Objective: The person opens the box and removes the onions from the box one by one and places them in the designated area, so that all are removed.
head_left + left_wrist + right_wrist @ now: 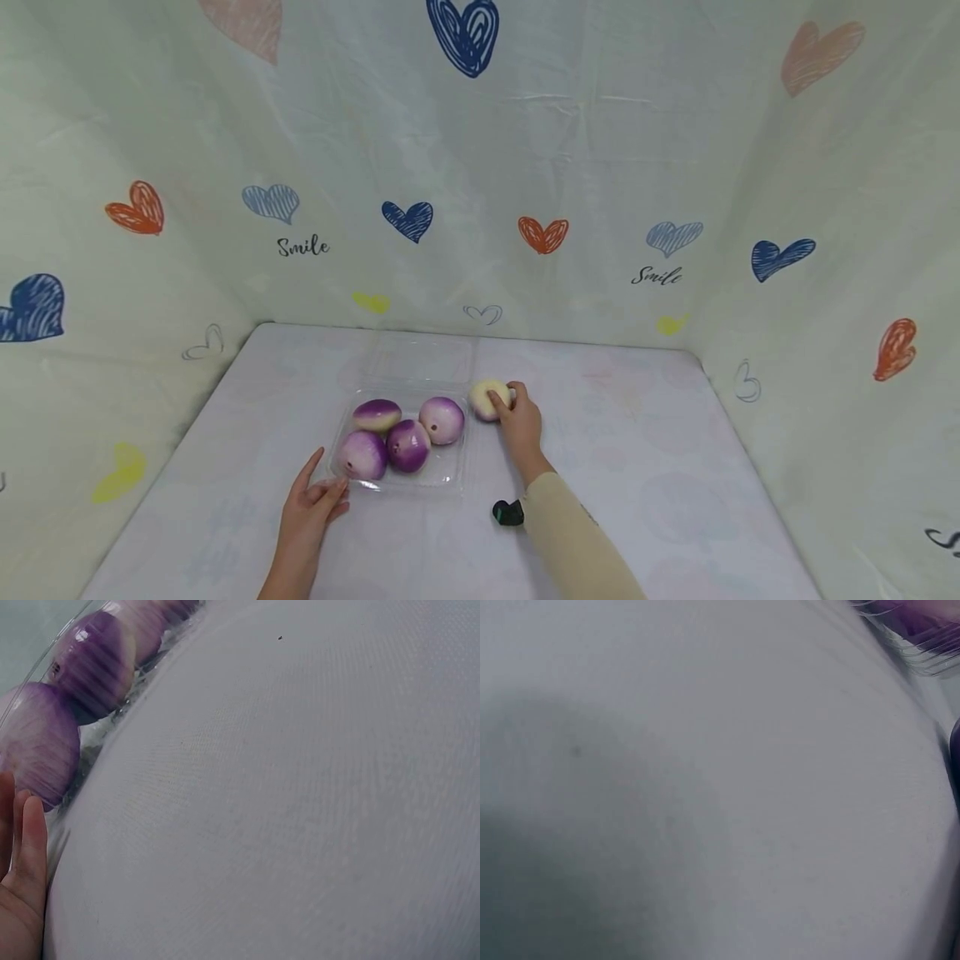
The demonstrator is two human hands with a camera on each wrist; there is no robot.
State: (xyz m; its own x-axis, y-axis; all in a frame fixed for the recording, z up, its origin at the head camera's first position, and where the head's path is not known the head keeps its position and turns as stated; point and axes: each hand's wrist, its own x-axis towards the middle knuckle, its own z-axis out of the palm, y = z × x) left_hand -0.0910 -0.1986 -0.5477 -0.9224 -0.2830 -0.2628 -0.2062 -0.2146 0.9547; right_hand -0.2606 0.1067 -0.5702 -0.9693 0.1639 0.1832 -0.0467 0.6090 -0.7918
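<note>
My right hand [522, 423] grips a cream-and-purple onion [486, 398] by its sides, just off the right side of a clear plastic container [448, 473]. Inside the container sit several purple onions [408, 445], grouped toward its left and middle. My left hand [306, 510] is at the container's near left corner, its index finger extended along the left side and the thumb at the front rim. In the left wrist view its straight fingers [31, 836] are beside a pale purple onion [41, 742]. The right hand itself hardly shows in the right wrist view.
The container's transparent lid [420, 360] lies opened back behind it. A white cloth covers the table [622, 433]. A small black object [507, 512] shows beside the right sleeve [573, 529]. A curtain [600, 150] with printed hearts hangs behind and along both sides.
</note>
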